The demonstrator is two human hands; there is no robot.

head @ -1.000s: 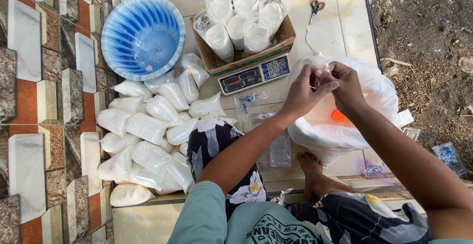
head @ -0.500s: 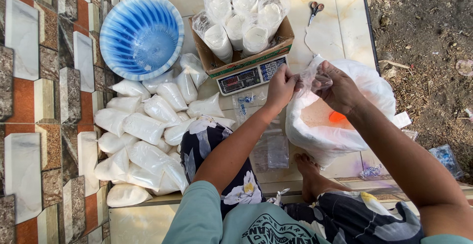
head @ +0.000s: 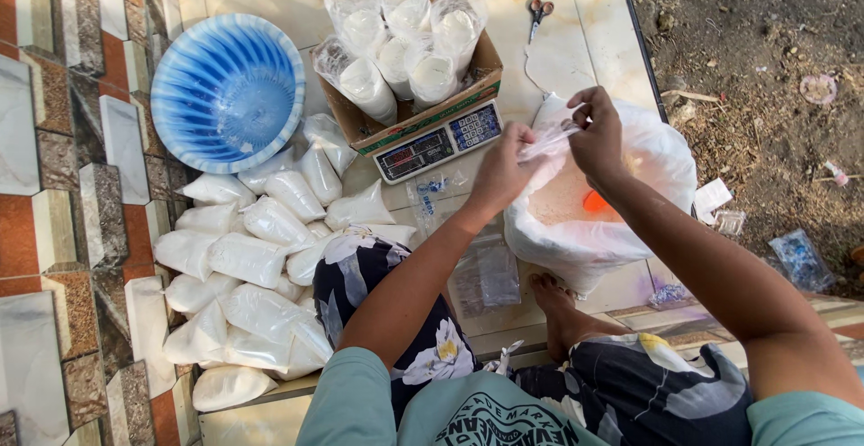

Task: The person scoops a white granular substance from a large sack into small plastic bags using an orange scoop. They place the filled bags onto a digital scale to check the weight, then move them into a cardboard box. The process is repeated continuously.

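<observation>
left hand (head: 506, 165): my fingers pinch one edge of a small clear plastic bag (head: 551, 138), held up over the big sack.
right hand (head: 598, 133): closed on the other edge of the same bag — the two hands seem to be pulling its mouth apart, though the film is too thin to see whether it is open.
small bag: in the air between my hands, just above the near rim of the sack; it looks empty.
big sack (head: 661, 160): white plastic, mouth rolled wide, full of pale powder, with an orange scoop (head: 596, 202) lying in it under my right wrist.
scale (head: 438, 142): digital, just left of my left hand, with a cardboard box (head: 487, 61) of filled clear bags standing on it.
filled packets (head: 255, 258): a white heap on the tiles to my left, beside the blue basin (head: 227, 91).
spare bags (head: 486, 274): a flat stack of clear ones by my bare foot (head: 560, 316).
scissors (head: 538, 12): on the tiles past the box, well apart.
risk: the film is slippery and clings to itself — if one pinch slips, i judge the bag would drop into the powder.
risk: pulling too hard could tear the mouth.
</observation>
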